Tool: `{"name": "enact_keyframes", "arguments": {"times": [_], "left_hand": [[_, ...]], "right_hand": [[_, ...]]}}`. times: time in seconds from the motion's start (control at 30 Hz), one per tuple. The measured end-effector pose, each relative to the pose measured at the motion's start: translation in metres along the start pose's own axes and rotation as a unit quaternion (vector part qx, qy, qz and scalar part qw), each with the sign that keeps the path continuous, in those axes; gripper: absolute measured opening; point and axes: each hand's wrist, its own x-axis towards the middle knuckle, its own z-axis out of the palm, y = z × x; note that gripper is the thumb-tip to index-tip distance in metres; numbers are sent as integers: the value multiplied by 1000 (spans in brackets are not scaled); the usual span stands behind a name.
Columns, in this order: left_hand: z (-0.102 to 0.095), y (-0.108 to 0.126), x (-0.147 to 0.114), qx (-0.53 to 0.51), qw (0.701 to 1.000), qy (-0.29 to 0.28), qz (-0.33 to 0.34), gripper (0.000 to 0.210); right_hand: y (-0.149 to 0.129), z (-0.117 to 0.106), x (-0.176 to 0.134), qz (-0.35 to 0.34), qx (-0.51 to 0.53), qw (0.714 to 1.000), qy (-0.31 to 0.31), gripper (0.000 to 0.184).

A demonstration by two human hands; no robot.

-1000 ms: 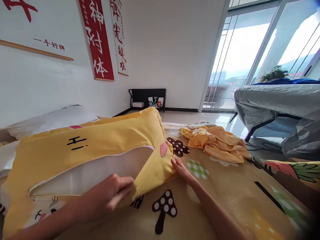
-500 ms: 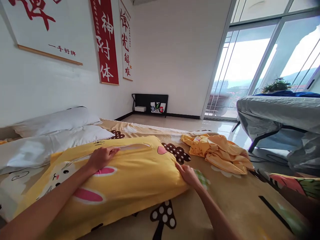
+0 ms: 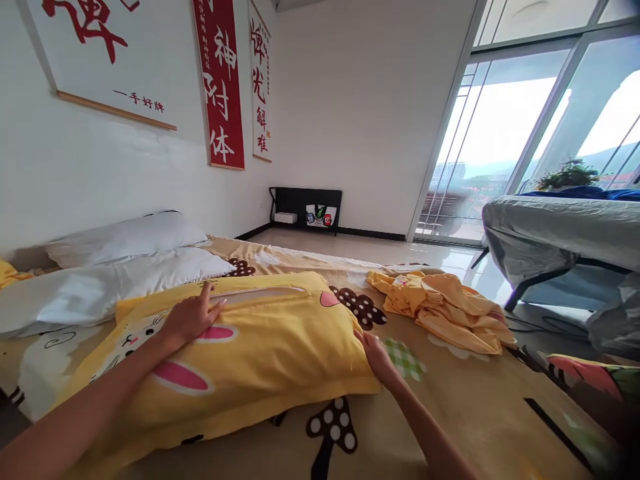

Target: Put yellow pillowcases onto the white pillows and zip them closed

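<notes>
Head view, left to right. Far left: two plump white fabric pillows [image 3: 115, 287] on a tan printed bed sheet [image 3: 440, 407]. Nearer: left hand [image 3: 193, 315], one finger raised, over the left part of a long pale-edged slit [image 3: 267, 295]; cannot tell whether it pinches cloth. Slit runs along the far upper side of a puffy yellow rabbit-print fabric pillow [image 3: 285, 347], which lies on the sheet, near centre.

Step in hand, as judged: working along the slit. Best done with its edges level, lining tucked clear, short even moves.

Right hand [image 3: 375, 353], well apart from left, appears clamped on the yellow pillow's right end; should hold it taut without twisting.

Farther right: crumpled orange-yellow cloth [image 3: 445, 307], apart from the pillow.
</notes>
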Motion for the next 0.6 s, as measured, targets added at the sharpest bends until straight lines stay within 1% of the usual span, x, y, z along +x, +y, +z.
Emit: {"name": "enact_keyframes", "arguments": {"times": [0.07, 0.1, 0.17, 0.27, 0.37, 0.43, 0.5, 0.6], "left_hand": [[-3, 0, 13, 5, 1000, -23, -2, 68], [-4, 0, 18, 2, 999, -41, 4, 68], [-4, 1, 26, -6, 998, -60, 14, 59], [-2, 4, 29, -5, 999, -37, -1, 43], [-6, 8, 31, -14, 1000, 7, -10, 40], [-15, 11, 34, -30, 998, 56, -20, 43], [-29, 13, 38, -51, 991, 116, -29, 47], [-54, 20, 42, -76, 977, 197, -27, 47]], "right_hand": [[-2, -8, 2, -9, -1, 1000, -2, 55], [-3, -14, 4, -12, -4, 1000, -5, 54], [-3, -23, 6, -16, -11, 1000, -8, 53], [-4, -30, 8, -18, -31, 999, -16, 49], [-10, -30, 3, -21, -61, 997, -32, 44], [-18, -31, -3, -25, -78, 995, -52, 38], [-27, -35, -11, -37, -85, 992, -87, 32], [-37, -45, -21, -44, -78, 981, -170, 32]]}}
